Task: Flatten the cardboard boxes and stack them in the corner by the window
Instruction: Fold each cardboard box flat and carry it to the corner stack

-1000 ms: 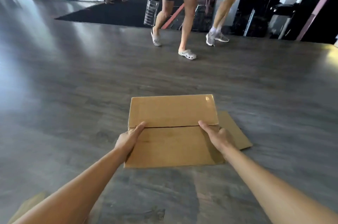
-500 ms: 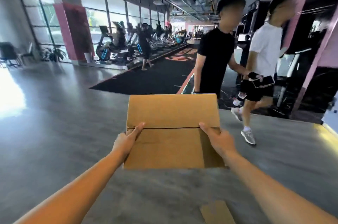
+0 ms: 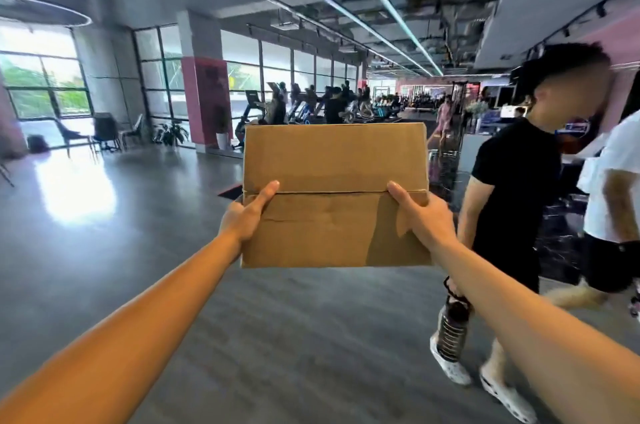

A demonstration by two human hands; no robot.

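We hold a flattened brown cardboard box (image 3: 334, 195) up off the floor at arm's length, w/ a flap seam across its middle and a dented lower half. Left hand (image 3: 244, 215) grips its 9 o'clock edge, right hand (image 3: 424, 215) its 3 o'clock edge, thumbs on the front.

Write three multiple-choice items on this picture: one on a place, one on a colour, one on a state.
1. Where is the cardboard box?
A. on the floor
B. held up in the air
C. on a chair

2. What colour is the shirt of the person nearest the box?
A. black
B. red
C. yellow

3. How is the box held?
A. by both hands
B. by one hand
C. by no hand

Key: 1 B, it is clear of the floor; 2 A, the shirt is black; 3 A, the left hand and right hand grip its sides.
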